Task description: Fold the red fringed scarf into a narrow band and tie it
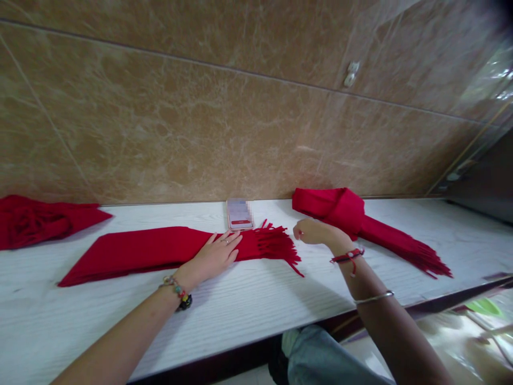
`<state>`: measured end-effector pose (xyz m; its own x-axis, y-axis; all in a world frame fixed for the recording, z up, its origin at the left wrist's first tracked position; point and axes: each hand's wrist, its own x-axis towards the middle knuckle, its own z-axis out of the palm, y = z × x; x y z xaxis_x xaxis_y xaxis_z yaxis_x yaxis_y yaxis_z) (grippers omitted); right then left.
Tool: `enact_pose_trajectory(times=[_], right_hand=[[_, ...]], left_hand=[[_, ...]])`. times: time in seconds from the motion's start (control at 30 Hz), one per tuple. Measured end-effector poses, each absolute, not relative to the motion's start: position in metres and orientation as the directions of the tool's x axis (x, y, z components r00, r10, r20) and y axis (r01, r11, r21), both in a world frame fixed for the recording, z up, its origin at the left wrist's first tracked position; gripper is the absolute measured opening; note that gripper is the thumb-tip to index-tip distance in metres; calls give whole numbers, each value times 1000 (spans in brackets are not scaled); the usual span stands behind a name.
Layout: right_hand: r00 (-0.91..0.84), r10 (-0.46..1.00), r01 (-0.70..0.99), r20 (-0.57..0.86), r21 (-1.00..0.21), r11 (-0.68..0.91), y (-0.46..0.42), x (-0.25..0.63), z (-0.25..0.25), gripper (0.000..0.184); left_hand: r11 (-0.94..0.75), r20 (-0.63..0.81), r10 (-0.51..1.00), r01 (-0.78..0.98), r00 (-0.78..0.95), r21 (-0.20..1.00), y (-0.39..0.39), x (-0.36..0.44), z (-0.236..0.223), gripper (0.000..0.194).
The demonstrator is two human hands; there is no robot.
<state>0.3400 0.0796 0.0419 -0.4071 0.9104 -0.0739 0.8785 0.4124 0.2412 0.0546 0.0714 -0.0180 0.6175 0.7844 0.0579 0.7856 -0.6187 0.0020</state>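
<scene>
A red fringed scarf (144,248) lies folded lengthwise into a long strip on the white table. My left hand (214,255) rests flat across it, fingers stretched toward the fringe at its right end. Just past that fringe, my right hand (315,231) hovers with its fingers curled in; whether anything is between them cannot be made out. Behind my right hand, a second red scarf (334,206) is folded over itself, its fringed end trailing to the right.
A bunched red cloth (44,219) lies at the table's far left. Against the tiled wall (192,128) sits a phone (240,215) with its screen lit. The white table (224,315) has its front edge close to my legs.
</scene>
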Motion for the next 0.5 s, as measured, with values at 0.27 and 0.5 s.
enact_pose_trajectory(times=[0.27, 0.5], right_hand=[[-691, 704, 714, 165, 4, 700, 91, 272, 33, 32], [-485, 875, 860, 12, 190, 474, 101, 310, 15, 29]], left_hand=[[-619, 70, 782, 785, 619, -27, 70, 56, -16, 48], [-611, 58, 790, 792, 611, -16, 69, 55, -16, 49]])
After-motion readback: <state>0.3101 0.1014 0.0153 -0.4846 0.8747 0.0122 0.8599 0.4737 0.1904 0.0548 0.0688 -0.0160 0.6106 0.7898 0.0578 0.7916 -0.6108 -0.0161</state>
